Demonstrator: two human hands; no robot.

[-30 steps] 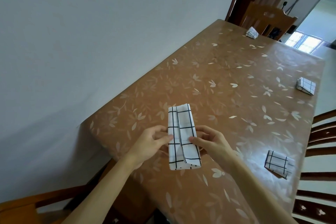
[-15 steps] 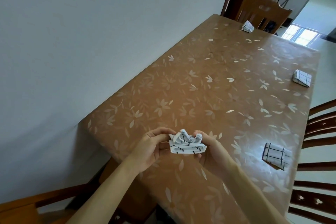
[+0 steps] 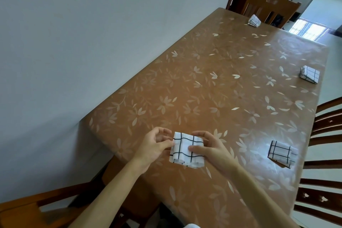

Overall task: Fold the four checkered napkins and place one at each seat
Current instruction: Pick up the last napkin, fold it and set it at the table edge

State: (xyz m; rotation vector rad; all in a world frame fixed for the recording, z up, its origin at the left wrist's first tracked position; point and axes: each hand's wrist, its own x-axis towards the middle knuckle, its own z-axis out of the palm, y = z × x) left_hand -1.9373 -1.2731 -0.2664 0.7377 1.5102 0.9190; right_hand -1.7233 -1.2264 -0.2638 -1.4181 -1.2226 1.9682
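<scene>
The left hand [image 3: 154, 146] pinches the left edge of a folded checkered napkin [image 3: 187, 151] between thumb and fingertips, and the right hand [image 3: 209, 147] closes on its right side, thumb lying across the top face and fingers curled over the far edge. The napkin sits between the two hands as a small, thick square of white cloth crossed by thin black lines, its layered folds showing along the near edge, at the near end of the table [image 3: 212, 83] just in from the near left corner; whether it rests on the surface or is held slightly above it cannot be told. The tabletop is glossy brown with a pale leaf-and-flower pattern, long and rectangular, its left edge running along a plain wall [image 3: 83, 42]. A second folded napkin [image 3: 281, 152] lies near the right edge, a third [image 3: 310, 74] lies farther along that same edge, and a fourth [image 3: 254, 21] lies at the far end in front of a wooden chair [image 3: 270, 5]. Dark slatted chair backs [image 3: 325, 153] stand just beside the right edge, and another chair [image 3: 27, 207] shows at the near left. The broad middle of the table is bare.
</scene>
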